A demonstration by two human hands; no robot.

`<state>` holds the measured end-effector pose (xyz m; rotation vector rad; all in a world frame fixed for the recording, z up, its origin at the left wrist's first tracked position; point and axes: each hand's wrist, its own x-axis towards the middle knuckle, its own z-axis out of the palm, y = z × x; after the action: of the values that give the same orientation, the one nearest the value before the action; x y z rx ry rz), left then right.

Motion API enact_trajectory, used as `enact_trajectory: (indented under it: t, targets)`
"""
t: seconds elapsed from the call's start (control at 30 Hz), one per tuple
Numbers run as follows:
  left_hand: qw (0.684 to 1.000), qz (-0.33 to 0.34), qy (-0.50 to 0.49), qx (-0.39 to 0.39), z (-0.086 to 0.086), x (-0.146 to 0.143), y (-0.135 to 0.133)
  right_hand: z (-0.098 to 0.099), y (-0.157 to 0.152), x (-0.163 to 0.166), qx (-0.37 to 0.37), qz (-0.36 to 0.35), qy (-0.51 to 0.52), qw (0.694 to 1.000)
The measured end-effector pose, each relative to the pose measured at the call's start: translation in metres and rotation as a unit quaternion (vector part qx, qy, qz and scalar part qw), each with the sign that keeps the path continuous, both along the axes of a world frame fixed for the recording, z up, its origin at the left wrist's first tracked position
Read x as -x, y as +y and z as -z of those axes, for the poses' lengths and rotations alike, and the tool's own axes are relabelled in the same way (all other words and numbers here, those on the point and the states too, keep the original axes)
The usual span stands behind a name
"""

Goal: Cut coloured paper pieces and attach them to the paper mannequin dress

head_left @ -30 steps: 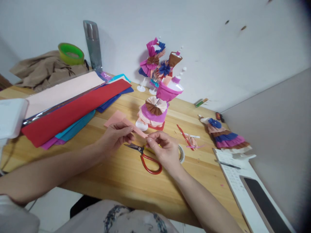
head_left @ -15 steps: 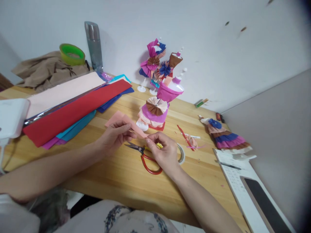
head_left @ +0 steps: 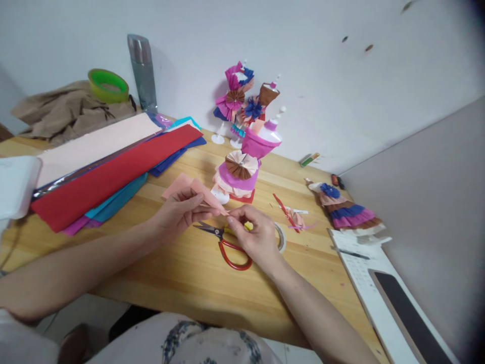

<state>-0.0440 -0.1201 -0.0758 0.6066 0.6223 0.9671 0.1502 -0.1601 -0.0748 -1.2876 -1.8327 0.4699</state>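
Note:
My left hand and my right hand both pinch a folded strip of pink crepe paper just above the wooden table. The left fingers grip its middle; the right fingertips hold its near end. Red-handled scissors lie on the table right under my hands, blades pointing left. A roll of clear tape sits partly hidden behind my right hand.
Sheets of red, pale pink, blue and teal crepe paper lie at the left. Paper-dressed doll forms stand mid-table, another dressed doll lies at the right. A steel flask, green tape ring, calendar and tablet are around.
My hands have stayed nearly in place, with the fingers shifting slightly along the pink strip. The view has drifted a little.

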Motion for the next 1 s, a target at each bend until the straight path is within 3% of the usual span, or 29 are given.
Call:
enact_trajectory:
  t: [0.2,0.37,0.47,0.63,0.87,1.0]
  targets:
    - [1.0,-0.008,-0.012,0.004,-0.001,0.001,0.001,-0.003,-0.004,-0.011,0.043,-0.008,-0.088,0.995]
    - [1.0,-0.002,0.002,-0.005,-0.002,0.002,0.002,0.001,-0.023,-0.023,0.125,-0.097,-0.238,0.958]
    - [1.0,-0.002,0.005,-0.012,-0.001,0.003,0.003,0.008,-0.033,-0.028,0.102,-0.122,-0.255,0.954]
    - [0.999,0.012,0.018,-0.031,-0.003,0.003,0.002,0.014,-0.037,-0.034,0.087,-0.103,-0.304,0.943]
    - [0.999,-0.005,0.049,-0.021,0.001,0.0,0.002,0.006,-0.042,-0.036,0.125,-0.146,-0.315,0.929]
    - [0.997,-0.003,0.061,-0.042,-0.001,0.002,0.005,-0.001,-0.048,-0.043,0.182,-0.167,-0.231,0.941]
